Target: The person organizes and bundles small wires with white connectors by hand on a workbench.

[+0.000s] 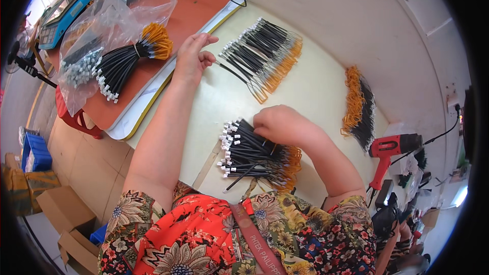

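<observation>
The hands work well apart over a pale worktop. The left hand, toward eleven o'clock from the centre of the view, has thumb and fingers curled in on the end of a single black-sleeved cable, which runs toward four o'clock to its orange wire loop. Just beside that cable, toward one o'clock, lies a row of matching cables, their white connectors pointing to ten o'clock and their orange loops to four.

The right hand, just off centre toward three o'clock, reaches down onto a loose heap of black-sleeved cables near the person's body; its fingertips are hidden, so I cannot tell whether they grip one. In this heap the connectors face nine o'clock and the orange wires three.

A further pile of cables lies toward three o'clock, orange side toward nine. Beyond it, slightly past three, is a red and black heat gun.

Toward ten o'clock, an orange-brown worktop carries a tied cable bundle, a clear plastic bag and a blue scale. A blue bin stands near nine o'clock, and an open cardboard box at eight.
</observation>
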The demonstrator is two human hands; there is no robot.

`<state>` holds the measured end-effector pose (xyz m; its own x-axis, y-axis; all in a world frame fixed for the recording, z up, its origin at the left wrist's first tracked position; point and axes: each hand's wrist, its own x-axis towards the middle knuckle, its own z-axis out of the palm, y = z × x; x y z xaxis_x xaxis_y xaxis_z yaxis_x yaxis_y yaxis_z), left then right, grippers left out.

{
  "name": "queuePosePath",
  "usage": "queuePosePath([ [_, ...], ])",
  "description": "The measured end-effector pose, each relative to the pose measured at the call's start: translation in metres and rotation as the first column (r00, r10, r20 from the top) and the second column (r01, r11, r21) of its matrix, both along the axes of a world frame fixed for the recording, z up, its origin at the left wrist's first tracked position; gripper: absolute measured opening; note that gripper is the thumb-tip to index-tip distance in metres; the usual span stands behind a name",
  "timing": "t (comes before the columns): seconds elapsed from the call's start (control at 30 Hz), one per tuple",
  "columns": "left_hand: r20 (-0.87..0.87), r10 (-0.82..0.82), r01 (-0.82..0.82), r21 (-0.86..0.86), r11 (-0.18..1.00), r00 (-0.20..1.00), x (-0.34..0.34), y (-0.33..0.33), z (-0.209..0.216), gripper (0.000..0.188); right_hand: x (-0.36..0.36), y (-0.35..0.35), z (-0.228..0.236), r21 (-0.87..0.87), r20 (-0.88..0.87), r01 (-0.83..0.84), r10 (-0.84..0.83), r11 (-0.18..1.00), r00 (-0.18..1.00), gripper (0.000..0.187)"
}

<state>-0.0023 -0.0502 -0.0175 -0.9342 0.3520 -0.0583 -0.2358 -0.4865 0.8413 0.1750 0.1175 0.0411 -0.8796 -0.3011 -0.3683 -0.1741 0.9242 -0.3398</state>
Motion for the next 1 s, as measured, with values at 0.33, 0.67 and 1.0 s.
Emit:
queuePosePath([
  [0.33, 0.007, -0.014, 0.014, 0.004, 1.000, 1.000, 0.001, 0.001, 0.002, 0.018, 0.021, -0.008, 0.014, 0.036, -0.322, 0.149, -0.129, 0.988, 0.938, 0.013],
  [0.67, -0.102, -0.457, 0.456, -0.032, 0.890, 0.884, 0.023, 0.011, 0.017, 0.031, -0.021, 0.017, 0.017, -0.529, -0.327, 0.305, -0.522, 0.792, 0.788, 0.020],
  [1.0, -0.086, -0.414, 0.422, 0.100, 0.901, 0.906, 0.018, 0.007, 0.016, 0.014, -0.057, 0.010, 0.004, -0.749, 0.419, 0.566, -0.416, 0.344, 0.807, 0.015],
])
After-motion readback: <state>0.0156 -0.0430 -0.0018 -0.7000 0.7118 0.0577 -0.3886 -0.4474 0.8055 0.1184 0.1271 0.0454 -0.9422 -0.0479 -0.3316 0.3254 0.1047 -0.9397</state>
